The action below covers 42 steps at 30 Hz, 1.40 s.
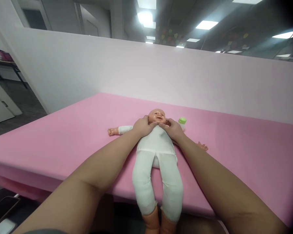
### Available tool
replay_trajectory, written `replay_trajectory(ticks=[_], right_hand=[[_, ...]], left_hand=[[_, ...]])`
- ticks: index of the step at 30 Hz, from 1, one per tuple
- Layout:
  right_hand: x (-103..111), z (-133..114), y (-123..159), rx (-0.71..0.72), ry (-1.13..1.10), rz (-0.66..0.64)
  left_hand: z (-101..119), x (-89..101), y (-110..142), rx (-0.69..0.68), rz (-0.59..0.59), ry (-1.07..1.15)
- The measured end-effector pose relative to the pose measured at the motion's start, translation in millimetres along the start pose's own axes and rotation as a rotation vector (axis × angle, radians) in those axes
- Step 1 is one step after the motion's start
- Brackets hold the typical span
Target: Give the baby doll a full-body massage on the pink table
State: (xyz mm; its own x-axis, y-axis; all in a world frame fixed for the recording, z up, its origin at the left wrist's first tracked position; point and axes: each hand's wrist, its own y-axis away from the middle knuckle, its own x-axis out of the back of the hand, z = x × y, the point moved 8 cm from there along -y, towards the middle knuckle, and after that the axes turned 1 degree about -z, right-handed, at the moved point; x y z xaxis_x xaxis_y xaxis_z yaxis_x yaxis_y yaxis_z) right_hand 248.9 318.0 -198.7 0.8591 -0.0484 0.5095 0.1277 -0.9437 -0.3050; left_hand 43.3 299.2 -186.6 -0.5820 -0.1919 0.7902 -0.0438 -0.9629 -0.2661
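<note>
A baby doll (157, 139) in a white cloth suit lies on its back on the pink-covered table (83, 139), head toward the wall. Its lower legs hang over the front edge. My left hand (143, 126) is wrapped round one side of the doll's neck and shoulder, its thumb under the chin. On the other side my right hand (173, 128) grips in the same way, thumb near the chin and fingers beside the head. The fingers behind the neck are partly hidden. Both doll arms stretch out sideways.
A small bottle with a green cap (182, 121) stands just beyond my right hand. Behind the table rises a white partition (136, 71). At the far left are a dark-legged desk (5, 63) and a white panel (0, 104). A white object (5, 226) lies at the lower left.
</note>
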Motion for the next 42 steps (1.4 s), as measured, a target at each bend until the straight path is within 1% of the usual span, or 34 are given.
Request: replay_trajectory(ticks=[4,7,10,15,20,27,35,42], right_hand=[[1,-1,0,-0.004,-0.073,-0.038],[1,-6,1,0.019,-0.093,-0.058],[-1,-4,1,0.029,-0.101,-0.067],[-2,2,-2,0.039,-0.061,-0.027],[1,-4,1,0.061,0.031,0.007],[2,-9,4,0.042,0.128,0.039],[0,0,0,0.059,0.093,0.037],[-1,-5,2,0.115,0.082,0.014]], left_hand=[[0,-0.2,0,-0.008,-0.002,0.018],[-2,0.1,-1,-0.009,0.008,0.037],[-2,-0.1,-2,-0.008,0.009,0.047],[-1,0.6,-2,-0.012,0.021,0.037],[2,0.8,1,0.001,0.004,0.058],[2,0.9,1,0.022,-0.007,0.057],[0,-0.3,0,0.008,0.003,0.057],[0,0.1,1,0.01,-0.004,0.035]])
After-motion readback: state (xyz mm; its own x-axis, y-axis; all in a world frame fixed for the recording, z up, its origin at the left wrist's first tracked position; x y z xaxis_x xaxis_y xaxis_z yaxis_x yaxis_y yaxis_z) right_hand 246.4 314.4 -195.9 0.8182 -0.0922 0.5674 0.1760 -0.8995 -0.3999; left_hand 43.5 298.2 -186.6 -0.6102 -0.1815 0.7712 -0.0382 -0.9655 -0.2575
